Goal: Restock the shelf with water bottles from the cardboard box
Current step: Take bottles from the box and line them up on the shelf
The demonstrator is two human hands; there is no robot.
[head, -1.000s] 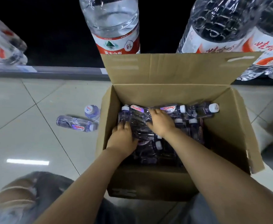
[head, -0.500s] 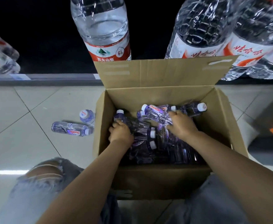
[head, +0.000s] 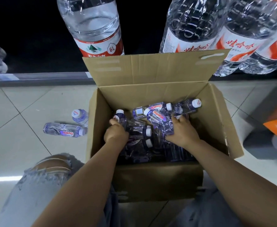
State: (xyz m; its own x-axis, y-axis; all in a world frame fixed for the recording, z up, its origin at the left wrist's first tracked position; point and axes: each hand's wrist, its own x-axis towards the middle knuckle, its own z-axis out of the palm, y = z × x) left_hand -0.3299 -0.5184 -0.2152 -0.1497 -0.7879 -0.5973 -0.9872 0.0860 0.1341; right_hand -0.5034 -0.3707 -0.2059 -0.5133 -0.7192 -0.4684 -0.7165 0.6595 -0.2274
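Lying on the white tiled floor [head: 19, 112] at left, two small clear purple-tinted water bottles [head: 64, 131] are out of the brown cardboard box [head: 151, 177]. Inside it, the left hand [head: 115, 134] grips one white-capped bottle [head: 120, 119]; the right hand [head: 182, 132] clasps several more bottles [head: 157, 117]. Most remain boxed, so restocking looks barely begun.
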